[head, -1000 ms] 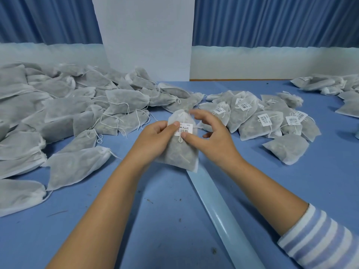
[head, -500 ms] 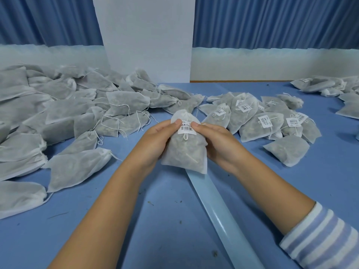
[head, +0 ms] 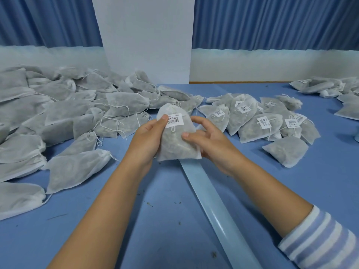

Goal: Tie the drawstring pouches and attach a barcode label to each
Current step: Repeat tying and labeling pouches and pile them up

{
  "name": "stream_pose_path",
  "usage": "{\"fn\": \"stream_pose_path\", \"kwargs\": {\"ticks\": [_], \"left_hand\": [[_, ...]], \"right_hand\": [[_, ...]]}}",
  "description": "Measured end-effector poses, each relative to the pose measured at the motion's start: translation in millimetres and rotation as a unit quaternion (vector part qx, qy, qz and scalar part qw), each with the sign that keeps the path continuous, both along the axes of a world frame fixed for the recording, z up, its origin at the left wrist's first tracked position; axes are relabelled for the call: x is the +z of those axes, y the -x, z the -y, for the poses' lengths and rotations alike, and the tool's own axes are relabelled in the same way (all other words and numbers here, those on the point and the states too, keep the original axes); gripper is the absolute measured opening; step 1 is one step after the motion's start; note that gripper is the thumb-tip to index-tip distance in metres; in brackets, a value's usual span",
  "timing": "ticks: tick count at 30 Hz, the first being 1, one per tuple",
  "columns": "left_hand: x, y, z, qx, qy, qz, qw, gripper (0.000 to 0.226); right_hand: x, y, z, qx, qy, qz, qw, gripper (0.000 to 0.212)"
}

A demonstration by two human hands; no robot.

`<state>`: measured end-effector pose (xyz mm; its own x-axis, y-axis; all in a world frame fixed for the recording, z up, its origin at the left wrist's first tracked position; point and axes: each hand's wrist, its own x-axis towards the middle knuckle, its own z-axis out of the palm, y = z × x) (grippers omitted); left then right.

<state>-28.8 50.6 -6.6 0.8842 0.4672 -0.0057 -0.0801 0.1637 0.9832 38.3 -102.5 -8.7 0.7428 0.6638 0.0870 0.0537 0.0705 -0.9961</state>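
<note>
Left hand (head: pixel 147 138) grips the tied drawstring pouch (head: pixel 174 146) by its left edge, thumb tip on the barcode label (head: pixel 175 119) near the neck. Right hand (head: pixel 211 142) pinches the pouch's right side, thumb in front, fingers curled behind. It is held upright above the blue table (head: pixel 93 226), over a pale strip (head: pixel 213 206). Unlabelled pouches (head: pixel 68 113) heap at left, labelled pouches (head: pixel 254 123) at right

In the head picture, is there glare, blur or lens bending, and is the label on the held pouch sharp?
Head view: soft even light, faint shadows; a glare streak on the glossy strip; the wide lens slants the white column's sides; the label on the held pouch shows bars, but its print is unreadable.
</note>
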Motion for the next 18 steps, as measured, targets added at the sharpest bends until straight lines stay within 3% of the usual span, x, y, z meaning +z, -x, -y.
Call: {"fn": "stream_pose_path", "kwargs": {"ticks": [3, 8, 12, 15, 18], "left_hand": [[-1.2, -0.8, -2.5, -0.006, -0.002, -0.011, 1.000, 0.033], [0.3, -1.5, -6.7, -0.007, -0.003, -0.040, 0.999, 0.043], [-2.1, -1.4, -15.5, 0.055, -0.066, -0.065, 0.994, 0.023], [-10.7, -2.8, -25.6, 0.112, -0.193, -0.092, 0.970, 0.019], [-19.7, -4.8, -33.5, 0.125, -0.248, -0.128, 0.952, 0.024]], "right_hand": [[-2.6, 2.9, -1.8, -0.026, -0.040, 0.038, 0.998, 0.045], [-6.9, -20.1, 3.7, -0.190, -0.070, 0.045, 0.978, 0.014], [-21.5, -47.9, 11.8, -0.233, -0.020, -0.005, 0.972, 0.008], [-34.6, -61.4, 12.0, -0.229, 0.024, -0.055, 0.972, 0.020], [-39.8, -68.5, 12.3, -0.186, 0.051, -0.072, 0.979, 0.038]]}}
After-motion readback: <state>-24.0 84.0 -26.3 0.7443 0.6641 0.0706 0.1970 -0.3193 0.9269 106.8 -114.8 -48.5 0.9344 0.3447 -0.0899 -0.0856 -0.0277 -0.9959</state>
